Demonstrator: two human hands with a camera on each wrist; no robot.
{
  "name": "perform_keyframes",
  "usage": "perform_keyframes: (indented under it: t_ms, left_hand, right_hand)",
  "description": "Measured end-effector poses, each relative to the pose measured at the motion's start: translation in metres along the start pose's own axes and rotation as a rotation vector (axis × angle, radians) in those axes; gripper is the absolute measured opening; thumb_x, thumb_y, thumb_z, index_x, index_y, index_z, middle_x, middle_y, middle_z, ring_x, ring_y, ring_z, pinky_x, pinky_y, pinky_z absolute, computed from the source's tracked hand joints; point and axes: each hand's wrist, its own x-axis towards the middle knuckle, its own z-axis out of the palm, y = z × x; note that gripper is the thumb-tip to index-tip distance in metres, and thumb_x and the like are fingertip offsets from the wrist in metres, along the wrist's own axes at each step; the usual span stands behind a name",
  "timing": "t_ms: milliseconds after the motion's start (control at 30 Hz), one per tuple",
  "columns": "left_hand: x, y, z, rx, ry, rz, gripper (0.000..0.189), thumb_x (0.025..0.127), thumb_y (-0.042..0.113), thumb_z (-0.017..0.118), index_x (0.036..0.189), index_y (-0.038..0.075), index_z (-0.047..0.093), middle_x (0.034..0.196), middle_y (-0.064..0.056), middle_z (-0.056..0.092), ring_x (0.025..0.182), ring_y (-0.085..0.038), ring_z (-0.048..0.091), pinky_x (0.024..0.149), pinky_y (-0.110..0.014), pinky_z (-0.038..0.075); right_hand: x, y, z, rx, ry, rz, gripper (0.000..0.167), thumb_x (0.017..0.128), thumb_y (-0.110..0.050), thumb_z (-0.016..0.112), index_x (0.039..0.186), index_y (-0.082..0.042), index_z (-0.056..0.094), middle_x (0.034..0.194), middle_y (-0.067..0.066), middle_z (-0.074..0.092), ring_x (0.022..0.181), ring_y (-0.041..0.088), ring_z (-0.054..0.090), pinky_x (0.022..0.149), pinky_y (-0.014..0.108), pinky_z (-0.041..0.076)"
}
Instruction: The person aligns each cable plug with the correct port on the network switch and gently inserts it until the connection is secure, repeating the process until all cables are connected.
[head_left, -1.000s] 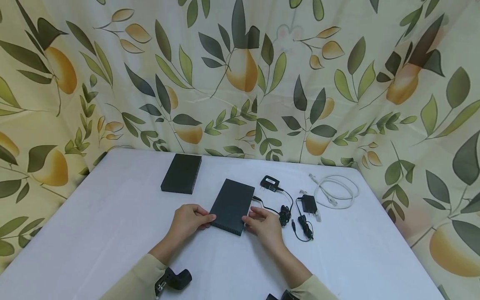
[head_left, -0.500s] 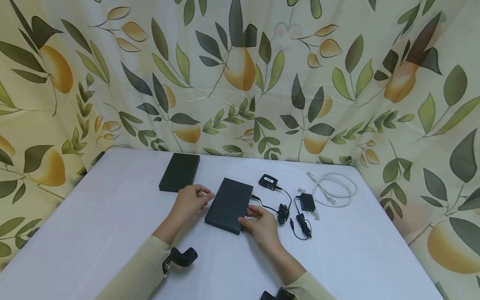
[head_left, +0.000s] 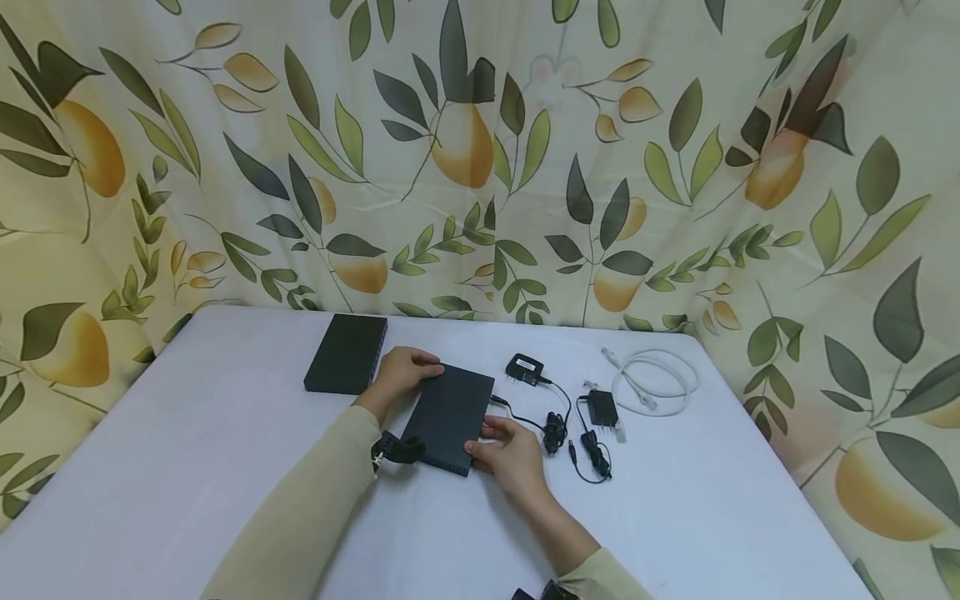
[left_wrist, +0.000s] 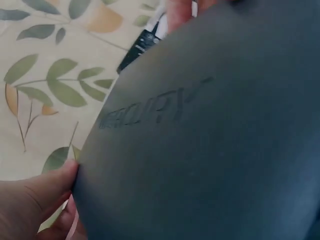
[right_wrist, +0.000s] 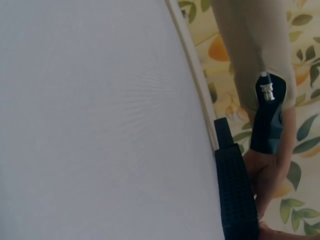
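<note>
- The near black box (head_left: 450, 417) is held at the middle of the table between both hands, its long sides slanting away from the person; whether it lies flat or is slightly raised cannot be told.
- Its far-left corner is gripped by the left hand (head_left: 402, 375), with the thumb on the top and the other fingers partly hidden.
- Its right side, toward the near end, is pinched by the right hand (head_left: 512, 454); the fingers beneath are hidden.
- The box's casing is closed, so its contents are concealed. Raised lettering (left_wrist: 150, 107) is shown on the top in the left wrist view, faint and blurred, and vent holes (right_wrist: 237, 185) are seen along one side in the right wrist view.
- Part of the near-left edge is covered by the left wrist camera (head_left: 400, 448); the right wrist camera (head_left: 546, 592) is cut off by the lower border.
- A thin black cable (head_left: 525, 418) is led from the box's right side to a black adapter (head_left: 523, 368); whether its plug is seated cannot be told.
- A second adapter (head_left: 602, 408) and a looped white cable (head_left: 656, 382) are laid farther right.
- Another black box (head_left: 345, 354), also closed, is placed behind and left, partly overlapped by the left hand.
- The white-covered table (head_left: 187, 467) is backed by a fruit-and-leaf-printed curtain (head_left: 465, 242).
</note>
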Motion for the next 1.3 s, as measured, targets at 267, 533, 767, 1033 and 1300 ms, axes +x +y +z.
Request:
perform_keyframes:
  t_ms: [267,533,767,1033,1300]
  left_hand:
    - [-0.001,-0.003,0.0,-0.03,-0.014,-0.026,0.03,0.089,0.025,0.075,0.114,0.008,0.073,0.106,-0.009,0.073,0.087,-0.017,0.065,0.075,-0.028,0.055]
    - [-0.01,-0.005,0.0,-0.086,-0.007,-0.06,0.032,0.09,0.02,0.074,0.119,0.007,0.071,0.113,-0.01,0.072,0.097,-0.02,0.065,0.08,-0.03,0.056]
    - [-0.019,-0.011,-0.003,-0.182,-0.028,-0.097,0.039,0.088,0.011,0.074,0.126,0.006,0.066,0.124,-0.013,0.068,0.113,-0.027,0.064,0.087,-0.037,0.058]
    - [-0.023,-0.011,-0.001,-0.202,0.024,-0.118,0.039,0.087,0.013,0.075,0.125,0.008,0.067,0.121,-0.014,0.069,0.102,-0.025,0.067,0.076,-0.032,0.061]
    - [-0.014,-0.009,0.002,-0.145,0.07,-0.131,0.04,0.085,0.018,0.078,0.123,0.013,0.069,0.112,-0.01,0.073,0.071,-0.011,0.066,0.054,-0.02,0.054]
  right_hand:
    - [0.001,-0.002,0.0,0.014,-0.009,0.008,0.054,0.078,0.009,0.076,0.129,0.008,0.057,0.112,0.022,0.064,0.081,0.014,0.071,0.071,0.033,0.062]
    - [0.004,-0.002,-0.001,0.011,-0.021,0.014,0.052,0.079,0.01,0.075,0.128,0.009,0.058,0.111,0.022,0.064,0.081,0.014,0.07,0.072,0.034,0.062]
    - [0.008,-0.008,-0.004,-0.008,-0.026,0.038,0.051,0.079,0.011,0.074,0.127,0.008,0.059,0.113,0.022,0.064,0.078,0.012,0.068,0.071,0.035,0.062]
    - [0.017,-0.014,-0.008,-0.024,-0.044,0.061,0.051,0.078,0.011,0.074,0.127,0.007,0.061,0.114,0.022,0.063,0.081,0.018,0.07,0.073,0.036,0.062]
    - [0.033,-0.015,-0.014,-0.066,-0.037,0.103,0.05,0.078,0.009,0.075,0.127,0.003,0.063,0.114,0.02,0.065,0.085,0.021,0.071,0.073,0.035,0.062]
